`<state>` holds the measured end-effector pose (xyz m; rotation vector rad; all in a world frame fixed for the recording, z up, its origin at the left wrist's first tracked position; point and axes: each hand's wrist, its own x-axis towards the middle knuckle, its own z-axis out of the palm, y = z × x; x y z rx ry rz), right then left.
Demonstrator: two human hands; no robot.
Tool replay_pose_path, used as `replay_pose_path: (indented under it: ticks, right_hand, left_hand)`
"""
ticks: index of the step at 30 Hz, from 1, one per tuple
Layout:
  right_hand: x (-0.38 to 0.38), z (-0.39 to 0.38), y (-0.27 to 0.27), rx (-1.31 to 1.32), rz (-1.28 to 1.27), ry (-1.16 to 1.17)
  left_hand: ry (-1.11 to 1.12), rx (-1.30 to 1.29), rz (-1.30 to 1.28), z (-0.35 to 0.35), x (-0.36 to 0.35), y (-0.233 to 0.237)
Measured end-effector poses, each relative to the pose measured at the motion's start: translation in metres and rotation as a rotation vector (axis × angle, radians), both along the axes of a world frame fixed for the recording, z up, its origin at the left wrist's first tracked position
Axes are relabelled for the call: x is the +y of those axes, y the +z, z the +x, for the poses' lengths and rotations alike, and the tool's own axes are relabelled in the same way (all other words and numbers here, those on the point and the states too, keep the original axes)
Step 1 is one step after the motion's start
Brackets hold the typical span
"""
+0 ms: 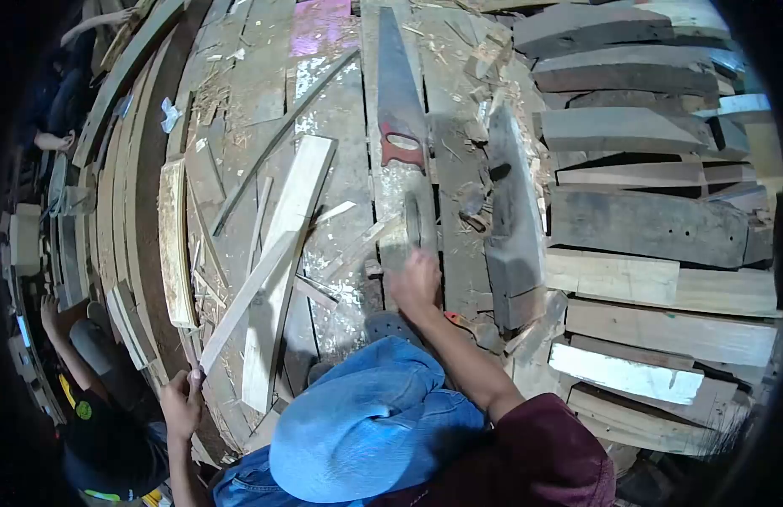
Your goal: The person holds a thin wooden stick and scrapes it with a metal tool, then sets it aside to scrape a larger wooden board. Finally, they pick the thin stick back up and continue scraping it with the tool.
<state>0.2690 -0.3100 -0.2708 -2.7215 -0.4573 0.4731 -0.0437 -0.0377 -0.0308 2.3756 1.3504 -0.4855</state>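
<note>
Denim-blue knees (366, 422) at bottom centre, floorboards (336, 211) beyond them, strewn with shavings and offcuts. Left hand (184, 401) closed, fingers wrapped about the near end of a long flat strip (249, 296); strip runs from the fist toward 1 o'clock, its far part crossing a broad pale plank (290, 270). Whether the strip is wood or blade, cannot tell. Right hand (417, 283) reaches low over the boards, fingers bent and partly hidden; a narrow dark piece (412, 220) lies at 12 o'clock from it, right at the fingertips, but cannot tell if it is gripped. Farther out on the same 12 o'clock line, well apart from the hand: handsaw (400, 101), red handle nearest, blade pointing away. Heavy grey timber block (514, 224) at 2 o'clock from the right hand; small orange-red item (453, 318) near the wrist, about 4 o'clock. Stacked timbers (645, 220) fill the 1 to 4 o'clock side. Short yellowish board (177, 245) at 12 o'clock from the left hand, apart from it. Another person's hand (50, 313) shows at 10 o'clock from the left hand; a second person's hand (57, 141) farther off, toward 11.
</note>
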Motion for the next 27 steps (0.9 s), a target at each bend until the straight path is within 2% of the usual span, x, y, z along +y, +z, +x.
replay_pose_path:
  ticks: [2,3,4,5,6,7,9,10,11,12,13,14,16,17,19,21,22,23,24,27]
  right_hand:
    - [-0.022,-0.004,-0.023,-0.008,-0.096,-0.026]
    - [-0.029,-0.002,-0.036,0.010,-0.032,-0.103]
    - [-0.034,0.000,-0.049,0.029,0.035,-0.174]
    - [-0.036,0.003,-0.055,0.054,0.106,-0.237]
    - [-0.039,0.006,-0.060,0.091,0.052,-0.200]
    - [-0.038,0.013,-0.062,0.128,0.002,-0.149]
    - [-0.031,0.030,-0.022,0.426,-0.057,-0.074]
    - [-0.033,0.030,-0.036,0.227,0.014,-0.131]
    - [-0.036,0.026,-0.049,0.030,0.092,-0.196]
    - [-0.041,0.029,-0.053,0.001,0.117,-0.197]
    - [-0.041,0.031,-0.055,-0.031,0.137,-0.202]
    - [-0.034,0.026,-0.045,-0.052,0.228,-0.161]
    - [-0.017,0.016,0.006,-0.094,0.403,-0.085]
    - [-0.010,0.013,0.015,0.041,0.380,-0.019]
    - [0.003,0.008,0.025,0.302,0.318,0.094]
    - [0.021,-0.007,0.029,0.377,0.318,0.276]
    - [0.028,-0.018,0.024,0.426,0.374,0.284]
    - [0.040,-0.028,0.026,0.364,0.419,0.401]
    - [0.046,-0.033,0.021,0.336,0.321,0.529]
    - [0.056,-0.058,0.010,0.410,0.172,0.657]
  left_hand:
    - [0.070,-0.103,-0.120,-0.019,0.009,-0.020]
    - [0.108,-0.156,-0.180,-0.028,0.010,-0.025]
    - [0.214,-0.203,-0.296,-0.002,-0.001,-0.009]
    - [0.117,-0.207,-0.266,-0.013,0.008,-0.025]
    - [0.027,-0.206,-0.232,-0.027,0.017,-0.038]
    - [0.083,-0.246,-0.307,-0.007,0.009,-0.027]
    - [0.044,-0.223,-0.314,0.002,0.008,-0.031]
    - [0.052,-0.337,-0.374,-0.002,0.005,-0.047]
    - [0.055,-0.274,-0.294,-0.001,-0.001,-0.058]
    - [-0.014,-0.242,-0.237,0.009,-0.008,-0.059]
    - [0.028,-0.313,-0.306,0.013,-0.015,-0.071]
    - [0.091,-0.356,-0.331,0.002,-0.021,-0.112]
    - [0.119,-0.418,-0.318,0.006,-0.037,-0.158]
    - [0.097,-0.386,-0.210,0.017,-0.046,-0.166]
    - [0.146,-0.425,-0.218,0.024,-0.059,-0.206]
    - [0.213,-0.391,-0.217,0.033,-0.072,-0.245]
    - [0.239,-0.439,-0.195,0.038,-0.078,-0.251]
    - [0.259,-0.447,-0.203,0.043,-0.082,-0.253]
    - [0.264,-0.431,-0.202,0.045,-0.084,-0.258]
    - [0.258,-0.422,-0.231,0.049,-0.080,-0.262]
